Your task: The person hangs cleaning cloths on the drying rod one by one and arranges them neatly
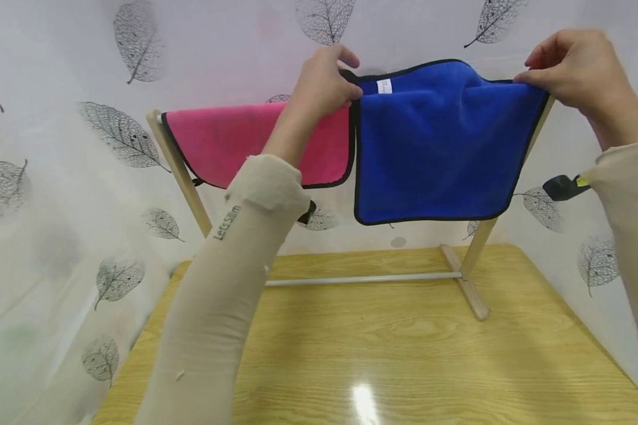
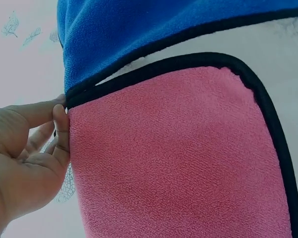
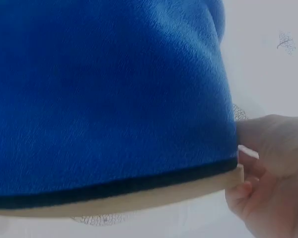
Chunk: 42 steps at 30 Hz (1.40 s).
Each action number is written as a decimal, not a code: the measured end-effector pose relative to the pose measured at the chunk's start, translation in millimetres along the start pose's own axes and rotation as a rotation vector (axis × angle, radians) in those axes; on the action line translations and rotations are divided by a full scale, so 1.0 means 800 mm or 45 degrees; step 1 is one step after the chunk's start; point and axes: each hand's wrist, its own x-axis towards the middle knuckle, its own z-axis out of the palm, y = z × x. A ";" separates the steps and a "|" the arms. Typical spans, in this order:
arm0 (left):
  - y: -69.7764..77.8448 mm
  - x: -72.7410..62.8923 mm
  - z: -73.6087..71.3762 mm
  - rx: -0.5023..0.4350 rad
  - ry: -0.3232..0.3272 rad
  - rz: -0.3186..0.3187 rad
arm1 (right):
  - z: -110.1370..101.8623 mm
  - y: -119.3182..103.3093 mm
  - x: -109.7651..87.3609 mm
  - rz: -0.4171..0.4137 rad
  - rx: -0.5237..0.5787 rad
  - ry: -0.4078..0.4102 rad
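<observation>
While the pink cloth (image 1: 228,141) hangs alongside, both hands — left (image 1: 321,79), right (image 1: 576,68) — pinch the blue cloth (image 1: 436,147).

Drying rack (image 1: 470,268) stands at the far side of the desk (image 1: 404,360), in front of the backdrop sheet (image 1: 58,177). Two cloths hang side by side over its top bar: first cloth (image 1: 228,141) on the left, second cloth (image 1: 436,147) on the right, their inner edges touching. Left hand (image 1: 324,82) at the second cloth's upper left corner, right hand (image 1: 574,68) at its upper right corner, above the rack's right post.
</observation>
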 end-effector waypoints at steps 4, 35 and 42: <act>-0.001 -0.002 0.002 0.014 0.030 0.018 | -0.002 0.009 -0.002 -0.086 0.017 -0.015; -0.007 -0.005 0.010 0.237 -0.201 0.207 | -0.004 0.056 -0.016 -0.252 0.250 -0.075; 0.003 -0.009 0.004 0.349 -0.189 0.183 | -0.002 0.056 -0.014 -0.319 0.202 -0.055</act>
